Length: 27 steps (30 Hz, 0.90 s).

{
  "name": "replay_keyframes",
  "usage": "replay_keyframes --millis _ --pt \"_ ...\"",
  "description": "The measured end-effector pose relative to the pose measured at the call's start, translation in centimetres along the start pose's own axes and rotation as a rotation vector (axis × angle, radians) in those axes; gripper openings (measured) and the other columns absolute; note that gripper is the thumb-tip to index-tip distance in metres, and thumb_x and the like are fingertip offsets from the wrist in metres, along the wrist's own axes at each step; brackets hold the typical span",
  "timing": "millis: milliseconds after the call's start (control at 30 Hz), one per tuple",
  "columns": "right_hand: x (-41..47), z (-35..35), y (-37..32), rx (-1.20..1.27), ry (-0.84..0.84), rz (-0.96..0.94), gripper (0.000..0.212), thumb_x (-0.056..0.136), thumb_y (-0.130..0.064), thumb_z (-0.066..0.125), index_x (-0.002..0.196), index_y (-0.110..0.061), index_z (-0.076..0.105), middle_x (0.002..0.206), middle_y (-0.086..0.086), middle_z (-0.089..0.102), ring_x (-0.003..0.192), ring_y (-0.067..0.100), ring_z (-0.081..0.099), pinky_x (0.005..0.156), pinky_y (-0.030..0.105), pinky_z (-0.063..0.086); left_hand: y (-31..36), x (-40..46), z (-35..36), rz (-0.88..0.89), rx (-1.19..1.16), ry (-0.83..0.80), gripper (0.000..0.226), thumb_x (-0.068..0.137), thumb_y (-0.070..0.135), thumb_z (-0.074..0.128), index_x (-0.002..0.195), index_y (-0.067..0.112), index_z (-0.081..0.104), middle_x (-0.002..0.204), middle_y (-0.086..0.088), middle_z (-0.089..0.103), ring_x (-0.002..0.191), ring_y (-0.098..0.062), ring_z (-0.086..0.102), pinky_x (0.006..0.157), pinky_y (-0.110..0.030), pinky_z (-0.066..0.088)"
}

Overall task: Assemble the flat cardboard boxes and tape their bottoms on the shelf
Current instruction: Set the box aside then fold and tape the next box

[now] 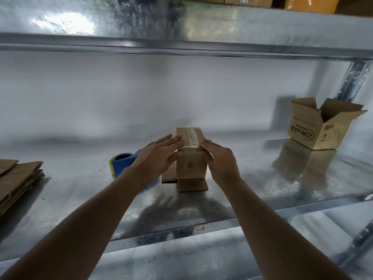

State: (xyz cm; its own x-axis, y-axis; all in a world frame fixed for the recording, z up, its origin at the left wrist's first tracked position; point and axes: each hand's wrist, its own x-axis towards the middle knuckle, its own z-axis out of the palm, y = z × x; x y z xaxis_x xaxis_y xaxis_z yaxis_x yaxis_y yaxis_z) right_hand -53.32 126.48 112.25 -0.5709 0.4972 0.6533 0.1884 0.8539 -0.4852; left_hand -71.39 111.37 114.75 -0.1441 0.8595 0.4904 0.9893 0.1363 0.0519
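Observation:
A small cardboard box (190, 164) stands upside down on the metal shelf (252, 186), its taped bottom facing up and its lower flaps spread on the shelf. Clear tape (192, 136) runs across the top seam. My left hand (159, 154) lies with straight fingers against the box's upper left edge. My right hand (219, 156) presses on the upper right edge, thumb over the front face where the tape end folds down. A blue and yellow tape dispenser (122, 163) sits just left of the box, partly hidden behind my left wrist.
A stack of flat cardboard boxes (17, 178) lies at the shelf's left edge. An assembled open box with printed text (321, 128) stands at the right, near the shelf upright (355, 81). Another shelf runs overhead with brown boxes (308, 3) on it.

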Motion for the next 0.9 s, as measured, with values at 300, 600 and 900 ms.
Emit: replay_keyframes --millis 300,600,900 --pt "-1.2 0.6 0.4 0.194 0.068 0.007 0.036 0.104 0.001 0.055 0.138 -0.007 0.065 0.145 0.010 0.060 0.136 0.018 0.055 0.114 0.015 0.038 0.4 0.6 -0.7 0.054 0.074 -0.041 0.054 0.110 0.043 0.030 0.159 0.022 0.039 0.167 0.006 0.032 0.156 -0.018 0.026 0.119 -0.041 0.036" --pt "-1.4 -0.3 0.7 0.108 0.135 -0.136 0.030 0.104 -0.016 0.062 0.132 -0.018 0.071 0.131 -0.003 0.071 0.118 0.010 0.068 0.101 0.020 0.052 2.6 4.2 -0.1 0.133 0.177 -0.136 0.055 0.110 0.039 0.042 0.162 0.032 0.026 0.171 0.006 0.022 0.158 -0.018 0.019 0.127 -0.041 0.022" --pt "0.1 0.3 2.3 0.574 0.136 0.021 0.029 0.082 0.000 0.081 0.110 -0.003 0.079 0.106 -0.002 0.078 0.101 0.010 0.076 0.091 0.025 0.059 -0.2 4.1 1.0 0.149 -0.005 -0.224 0.060 0.106 0.033 0.055 0.161 0.035 0.031 0.167 0.006 0.032 0.155 -0.021 0.028 0.117 -0.050 0.041"
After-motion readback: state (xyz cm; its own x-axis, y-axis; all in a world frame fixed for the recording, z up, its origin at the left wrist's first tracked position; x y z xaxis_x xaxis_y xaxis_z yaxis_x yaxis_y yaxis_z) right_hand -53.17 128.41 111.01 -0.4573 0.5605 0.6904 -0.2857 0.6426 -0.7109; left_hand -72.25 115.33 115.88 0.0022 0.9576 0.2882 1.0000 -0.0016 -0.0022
